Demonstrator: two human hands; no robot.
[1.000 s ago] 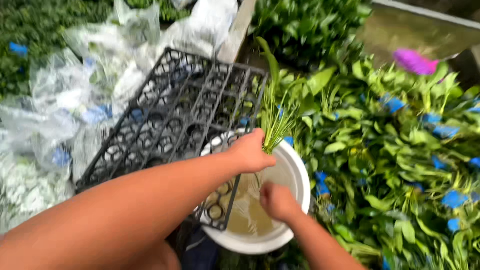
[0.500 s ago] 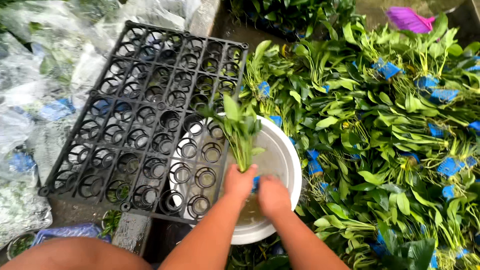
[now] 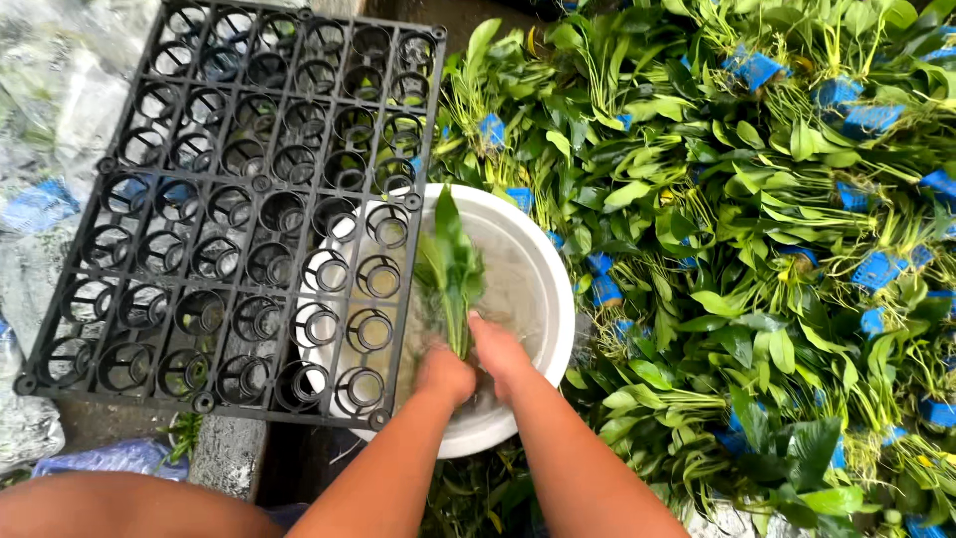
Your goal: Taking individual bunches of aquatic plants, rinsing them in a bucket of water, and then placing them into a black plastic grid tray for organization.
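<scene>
A black plastic plug tray (image 3: 214, 199) with empty round cells fills the left, flanked by crumpled clear plastic bags (image 3: 50, 120). Bundled green plants (image 3: 757, 299) with blue wraps (image 3: 881, 267) crowd the right.

The ground (image 3: 119, 423) carries everything here, and only a small bare grey patch of it shows at the lower left. On it stands a white round basin (image 3: 550, 299), and a black plastic tray with many round cells (image 3: 239, 199) lies partly over the basin's left rim. To the right lies a large heap of green leafy plants with blue bands (image 3: 757, 249), and clear plastic bags (image 3: 50, 120) lie at the left.
</scene>
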